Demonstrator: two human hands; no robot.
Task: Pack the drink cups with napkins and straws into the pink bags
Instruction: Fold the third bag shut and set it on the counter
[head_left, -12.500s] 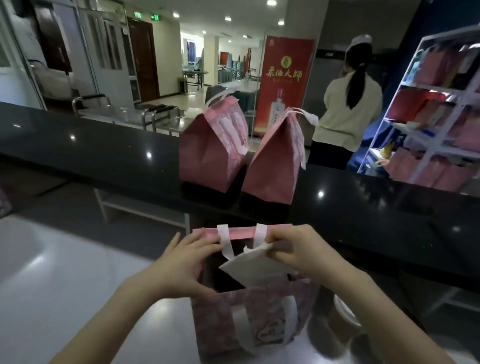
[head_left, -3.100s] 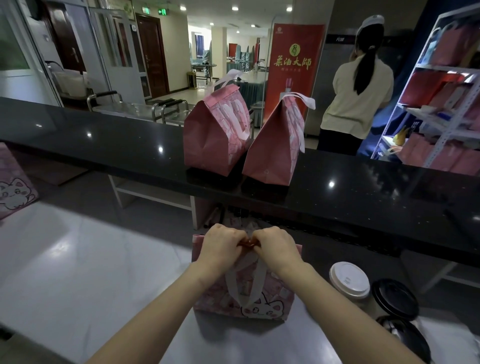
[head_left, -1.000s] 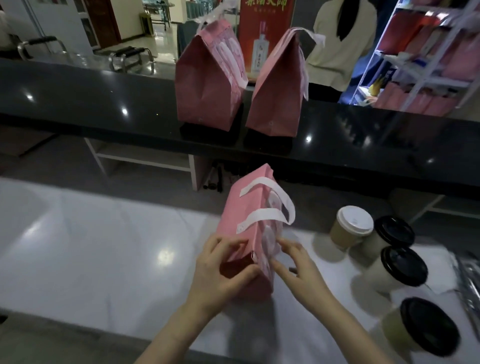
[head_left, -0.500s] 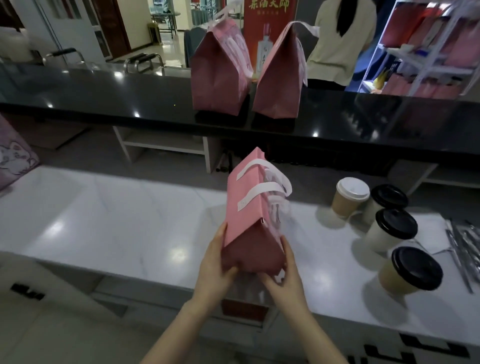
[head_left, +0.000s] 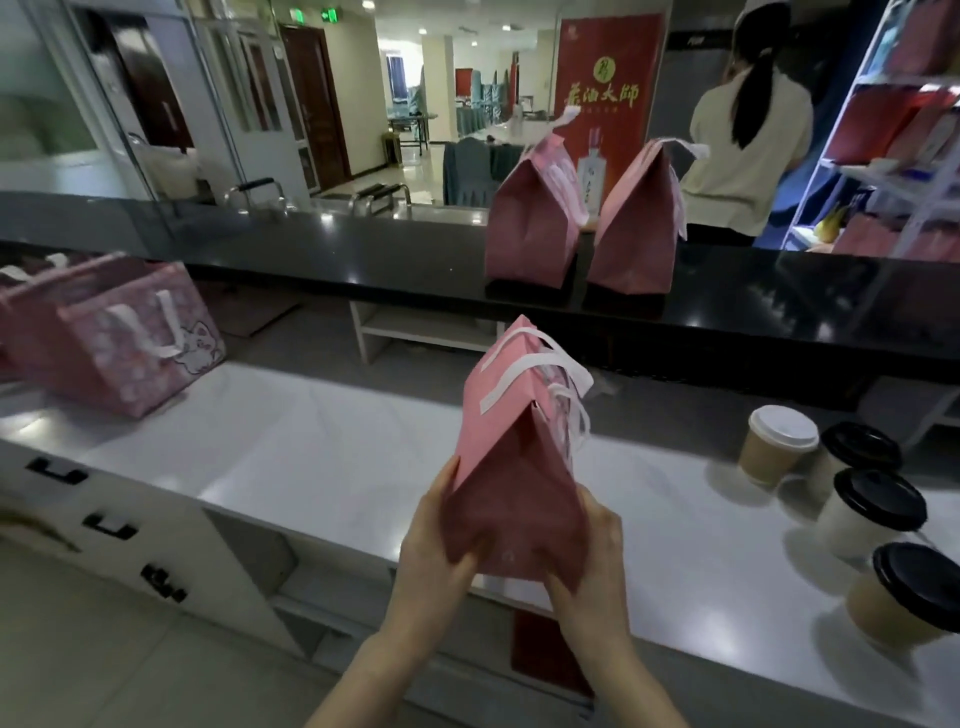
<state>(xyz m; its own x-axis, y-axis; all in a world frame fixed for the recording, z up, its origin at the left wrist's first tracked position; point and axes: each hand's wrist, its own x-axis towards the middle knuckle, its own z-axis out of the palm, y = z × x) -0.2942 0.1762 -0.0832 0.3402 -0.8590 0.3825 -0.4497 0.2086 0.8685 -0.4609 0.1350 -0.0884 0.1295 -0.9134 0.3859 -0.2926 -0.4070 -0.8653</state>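
I hold a closed pink bag (head_left: 511, 467) with white handles in the air above the white counter (head_left: 322, 457), its narrow end toward me. My left hand (head_left: 434, 561) grips its lower left side and my right hand (head_left: 592, 561) grips its lower right side. Two closed pink bags (head_left: 532, 223) (head_left: 636, 223) stand side by side on the black upper counter (head_left: 363, 254). Several lidded drink cups stand at the right of the white counter: one with a white lid (head_left: 776, 441) and others with black lids (head_left: 872, 512) (head_left: 906, 592).
A stack of empty pink bags with a cat print (head_left: 109, 343) lies at the counter's left end. Drawers with black handles (head_left: 109, 525) sit below the counter. A person in a cream top (head_left: 748, 135) stands behind the black counter by white shelves (head_left: 893, 130).
I turned the closed bag end-on, lifted it off the white counter and carried it up and forward. My view rose, bringing the bag stack at left into sight.
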